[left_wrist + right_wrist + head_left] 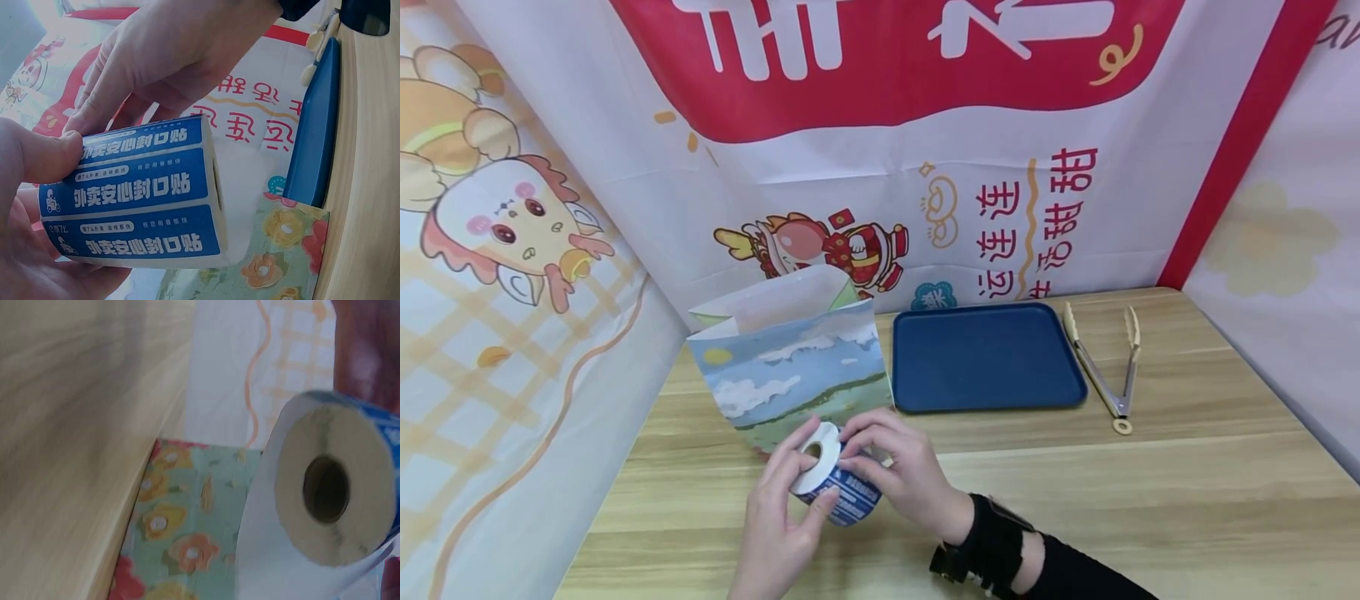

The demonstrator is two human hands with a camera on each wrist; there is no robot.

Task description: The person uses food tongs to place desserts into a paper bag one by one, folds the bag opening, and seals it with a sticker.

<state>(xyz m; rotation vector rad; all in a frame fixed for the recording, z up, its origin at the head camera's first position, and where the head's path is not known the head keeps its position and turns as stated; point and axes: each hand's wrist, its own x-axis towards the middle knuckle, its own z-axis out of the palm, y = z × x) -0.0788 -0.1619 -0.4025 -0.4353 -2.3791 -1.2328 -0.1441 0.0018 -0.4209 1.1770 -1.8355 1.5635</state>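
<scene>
A roll of blue labels with white lettering point(852, 500) is held above the table, in front of a paper bag. My left hand point(775, 521) grips it, thumb on the printed face and fingers around the far side, as the left wrist view shows. My right hand point(906, 467) pinches at the roll's upper edge with thumb and fingers; whether a label is peeling there is hidden. The roll's pale end and round core hole point(327, 489) face the right wrist camera, with a loose white backing strip point(269, 556) hanging alongside.
The open-topped paper bag point(805, 367), printed with sky and flowers, stands just behind the roll. A blue tray point(988, 358) lies right of it at the back. Metal tongs with beige tips point(1112, 392) lie beside the tray. Printed cloth walls border the wooden table point(1150, 517).
</scene>
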